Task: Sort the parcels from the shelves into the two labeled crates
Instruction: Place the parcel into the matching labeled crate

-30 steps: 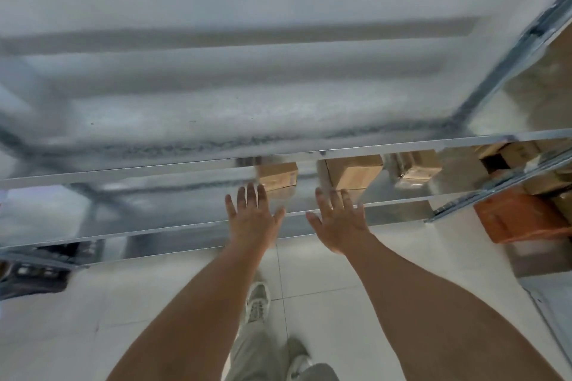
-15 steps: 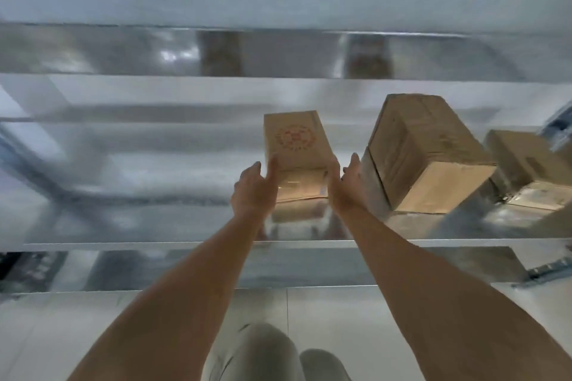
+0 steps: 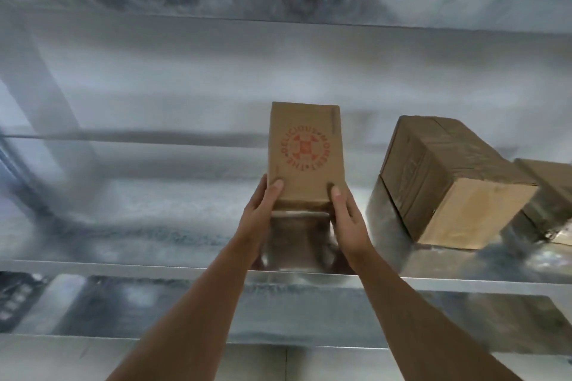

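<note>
On the metal shelf (image 3: 154, 226), the small printed parcel (image 3: 305, 155) is being gripped at its near corners by the left hand (image 3: 258, 213) and right hand (image 3: 348, 216), and is being judged light, stiff and safest held by its sides.

Shiny metal shelf (image 3: 154, 226), small brown box with a red round stamp (image 3: 305, 151) at its middle, bigger taped box (image 3: 448, 182) just to its right, another box (image 3: 554, 195) at the right edge

Red ring "THE DELICIOUS MOMENT" on the small parcel (image 3: 305, 151)
</note>
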Tool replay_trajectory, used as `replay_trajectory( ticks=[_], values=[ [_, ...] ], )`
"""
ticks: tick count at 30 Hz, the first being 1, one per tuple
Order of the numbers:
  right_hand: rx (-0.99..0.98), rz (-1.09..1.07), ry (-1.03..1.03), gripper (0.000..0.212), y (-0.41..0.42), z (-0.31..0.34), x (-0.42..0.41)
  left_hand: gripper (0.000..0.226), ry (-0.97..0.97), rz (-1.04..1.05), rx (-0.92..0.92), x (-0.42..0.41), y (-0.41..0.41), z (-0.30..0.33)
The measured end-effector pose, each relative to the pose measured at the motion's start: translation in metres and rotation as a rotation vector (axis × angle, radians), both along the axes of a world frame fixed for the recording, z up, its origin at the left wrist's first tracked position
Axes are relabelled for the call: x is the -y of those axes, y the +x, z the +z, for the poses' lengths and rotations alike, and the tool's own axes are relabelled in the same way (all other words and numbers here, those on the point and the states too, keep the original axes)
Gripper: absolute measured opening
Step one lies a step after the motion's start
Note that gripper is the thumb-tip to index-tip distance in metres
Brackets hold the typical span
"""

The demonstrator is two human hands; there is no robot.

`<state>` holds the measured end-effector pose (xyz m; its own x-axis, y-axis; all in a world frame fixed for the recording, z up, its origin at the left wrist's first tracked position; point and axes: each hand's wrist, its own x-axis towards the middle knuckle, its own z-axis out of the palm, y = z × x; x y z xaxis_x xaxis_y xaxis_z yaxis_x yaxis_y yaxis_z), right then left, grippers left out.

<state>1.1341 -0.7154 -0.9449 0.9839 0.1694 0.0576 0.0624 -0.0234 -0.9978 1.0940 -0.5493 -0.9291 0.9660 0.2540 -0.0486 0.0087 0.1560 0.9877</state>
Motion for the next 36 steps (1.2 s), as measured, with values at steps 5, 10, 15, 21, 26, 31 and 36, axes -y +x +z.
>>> replay_trajectory(
  ticks=[5, 10, 15, 21, 26, 31, 36],
  values=[
    [0.029, 0.054, 0.034, 0.082, 0.002, -0.007, 0.008, 0.056, -0.068, -0.037, 0.038, -0.005, -0.008, -0.004],
    [-0.025, 0.060, 0.058, 0.053, 0.004, -0.012, 0.009, 0.034, -0.080, 0.003, 0.037, -0.004, -0.011, -0.005],
    [-0.023, 0.056, 0.073, 0.051, 0.006, -0.011, 0.009, 0.035, -0.079, -0.007, 0.049, -0.003, -0.012, -0.004],
    [-0.017, 0.004, 0.115, 0.062, 0.004, -0.009, 0.010, 0.035, 0.026, 0.013, 0.043, -0.002, -0.013, -0.003],
    [-0.038, -0.056, 0.190, 0.043, 0.008, -0.007, 0.014, 0.035, 0.045, 0.036, 0.057, 0.001, -0.013, -0.004],
    [-0.048, -0.067, 0.240, 0.055, 0.002, -0.008, 0.012, 0.042, 0.036, 0.145, 0.033, 0.001, -0.008, -0.010],
    [-0.018, -0.072, 0.177, 0.095, 0.000, -0.008, 0.011, 0.030, 0.214, 0.130, 0.054, 0.004, -0.004, -0.019]
  ],
)
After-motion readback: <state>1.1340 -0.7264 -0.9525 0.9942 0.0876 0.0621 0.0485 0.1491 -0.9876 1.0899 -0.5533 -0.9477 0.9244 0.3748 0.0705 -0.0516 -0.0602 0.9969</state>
